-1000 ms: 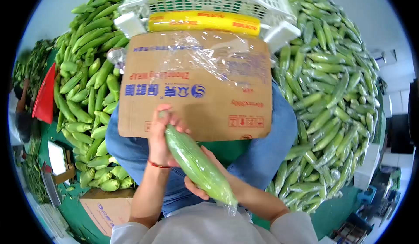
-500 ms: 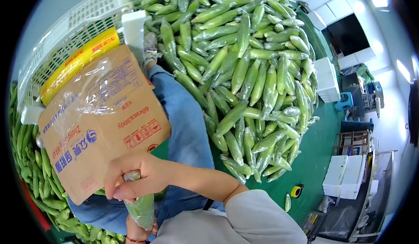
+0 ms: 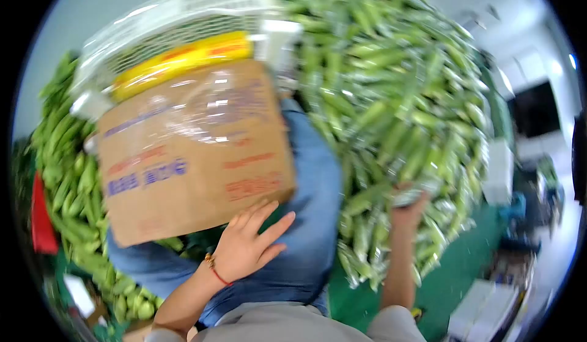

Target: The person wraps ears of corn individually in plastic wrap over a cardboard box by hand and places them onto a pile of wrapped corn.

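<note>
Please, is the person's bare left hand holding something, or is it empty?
Empty. The bare left hand is spread open near the lower edge of the brown cardboard box, gripping nothing visible.

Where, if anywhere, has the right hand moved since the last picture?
Yes: right hand moved rightward, away from the cardboard box, to the wrapped corn pile.

Your left forearm [image 3: 191,298] is slanting toward the cardboard carton [image 3: 195,180]; your left hand [image 3: 252,239] is facing palm down by its near edge, fingers spreading loosely, contact being unclear. Your right forearm [image 3: 398,265] is extending well to the carton's right, and your blurred right hand [image 3: 409,210] is gripping with bent fingers.
</note>
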Available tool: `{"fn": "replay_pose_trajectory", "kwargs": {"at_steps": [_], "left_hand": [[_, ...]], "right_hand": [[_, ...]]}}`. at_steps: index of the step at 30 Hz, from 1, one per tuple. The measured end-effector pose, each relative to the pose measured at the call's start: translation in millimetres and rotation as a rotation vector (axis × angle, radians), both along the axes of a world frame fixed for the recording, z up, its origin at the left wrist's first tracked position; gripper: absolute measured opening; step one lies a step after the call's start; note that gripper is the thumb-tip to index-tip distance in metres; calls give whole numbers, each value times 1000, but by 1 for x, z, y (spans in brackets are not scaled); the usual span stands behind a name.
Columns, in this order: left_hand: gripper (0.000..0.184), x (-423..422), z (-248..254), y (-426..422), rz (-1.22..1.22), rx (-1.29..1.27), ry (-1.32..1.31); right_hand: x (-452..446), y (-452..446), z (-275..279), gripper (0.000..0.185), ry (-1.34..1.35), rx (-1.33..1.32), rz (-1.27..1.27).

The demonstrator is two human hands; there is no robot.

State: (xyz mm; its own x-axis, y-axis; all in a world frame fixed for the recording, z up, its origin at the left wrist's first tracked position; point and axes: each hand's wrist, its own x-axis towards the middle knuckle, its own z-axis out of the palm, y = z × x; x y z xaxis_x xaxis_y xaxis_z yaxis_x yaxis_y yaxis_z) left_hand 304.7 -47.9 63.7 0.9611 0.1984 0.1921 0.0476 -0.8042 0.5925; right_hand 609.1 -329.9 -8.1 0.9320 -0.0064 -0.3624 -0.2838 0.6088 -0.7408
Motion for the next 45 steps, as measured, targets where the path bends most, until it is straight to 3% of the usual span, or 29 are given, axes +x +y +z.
{"fn": "replay_pose_trajectory", "kwargs": {"at_steps": [1, 2, 3, 4, 6, 8, 9, 11, 12, 13, 15, 17, 19, 21, 23, 25, 27, 29, 30, 32, 33, 34, 35, 37, 39, 40, 41, 43, 45], "left_hand": [[57, -17, -9, 12, 93, 22, -3], [57, -35, -17, 31, 208, 75, -6], [58, -52, -25, 50, 339, 207, 22], [58, -65, -39, 73, 485, 315, 34], [58, -91, -62, 119, 719, 399, 82], [56, -98, -70, 171, 855, 409, 66], [55, -101, -71, 194, 883, 429, 35], [40, -106, -87, 239, 808, 641, -91], [30, -108, -90, 252, 671, 552, -40], [20, -111, -88, 260, 549, 466, 9], [10, -130, -73, 246, 418, 329, -144], [10, -169, -54, 213, 502, 392, -102], [11, -211, -48, 181, 516, 394, -154], [10, -241, -39, 134, 528, 267, -117], [11, -261, -62, 82, 575, 200, -56], [7, -273, -64, 65, 535, 258, -253], [13, -332, -84, 63, 678, 151, 320], [27, -367, -95, 82, 1300, 321, -68], [37, -387, -101, 103, 1440, 275, 77], [69, -438, -165, 127, 1387, 374, 592], [85, -472, -212, 123, 1259, 267, 751], [89, -470, -202, 126, 1211, -105, 919], [90, -482, -213, 130, 1202, -149, 935], [91, -492, -221, 116, 1121, 187, 846], [83, -478, -188, 96, 1215, 116, 731], [80, -465, -166, 90, 1426, -33, 775], [77, -485, -179, 78, 1453, 146, 559], [67, -471, -140, 76, 1683, -134, 141], [59, -398, -62, 74, 1572, -72, -89]], "right_hand": [[56, -34, -20, 38, -105, 2, -82], [119, -73, -44, 44, 176, 390, -194], [93, -12, 6, 44, 144, 526, -270], [76, 44, 2, 42, -92, 160, 6], [2, 138, 4, 43, -291, 31, 609], [-99, 250, 56, 47, -795, -848, 1085], [-128, 279, 63, 44, -1259, -930, 1084], [-126, 331, 28, 45, -1750, -1264, 942], [-120, 350, 2, 27, -1660, -988, 1010], [-115, 362, -1, 16, -1671, -937, 1072], [-126, 350, 3, 12, -1169, -872, 1308], [-120, 311, -9, 14, -1304, -950, 1206], [-119, 275, 29, 13, -1073, -1021, 1386], [-122, 239, 23, 8, -981, -913, 1512], [-134, 223, 21, 6, -1135, -920, 1655], [-136, 214, 8, 8, -1304, -979, 1661], [-143, 216, 7, 8, -1367, -1056, 1653], [-159, 225, 24, 8, -1307, -1163, 1638], [-164, 229, 27, 8, -1238, -1144, 1681], [-162, 233, 32, 9, -1094, -1139, 1730], [-159, 233, 30, 9, -1130, -1138, 1738], [-156, 232, 28, 10, -1155, -1140, 1741], [-157, 232, 31, 10, -1153, -1158, 1734], [-163, 234, 35, 9, -1162, -1171, 1700], [-165, 229, 32, 9, -1159, -1175, 1654], [-165, 228, 28, 9, -1151, -1175, 1636], [-166, 227, 27, 8, -1143, -1175, 1623], [-170, 227, 31, 7, -1115, -1197, 1604], [-176, 224, 31, 7, -1130, -1241, 1564]]}}
